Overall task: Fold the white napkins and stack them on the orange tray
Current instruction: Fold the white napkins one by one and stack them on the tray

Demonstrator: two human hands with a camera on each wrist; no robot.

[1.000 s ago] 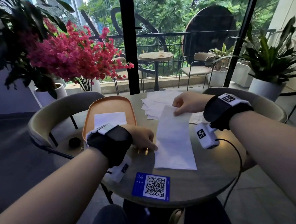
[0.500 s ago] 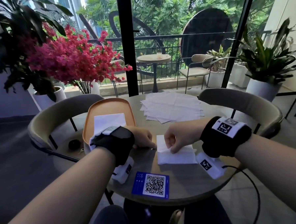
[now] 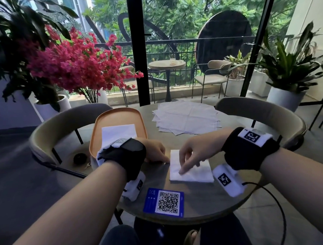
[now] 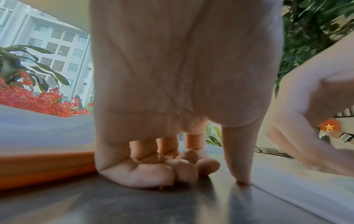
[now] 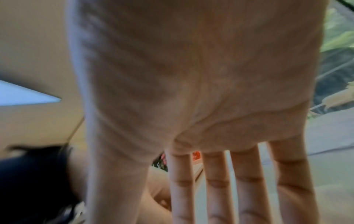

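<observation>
A folded white napkin [image 3: 193,172] lies on the round table [image 3: 202,200] near me. My right hand [image 3: 193,154] is over it with straight fingers, one fingertip [image 3: 181,171] pressing its top; the right wrist view shows those fingers [image 5: 247,181] spread and straight. My left hand [image 3: 155,150] rests at the napkin's left edge, fingers [image 4: 153,174] curled under and holding nothing, one straight digit [image 4: 238,163] pressing down by the napkin [image 4: 310,197]. The orange tray [image 3: 117,111] at left holds a folded napkin [image 3: 119,131]. Unfolded napkins [image 3: 186,118] are piled at the table's far side.
A blue QR card [image 3: 164,202] lies at the table's near edge. Curved chairs stand left [image 3: 63,123] and right [image 3: 259,109] of the table. Red flowers [image 3: 75,63] and potted plants rise behind.
My right hand pulled the long napkin's far end toward me, folding it in half, and now presses on it with straight fingers. My left hand stayed at the napkin's left edge.
</observation>
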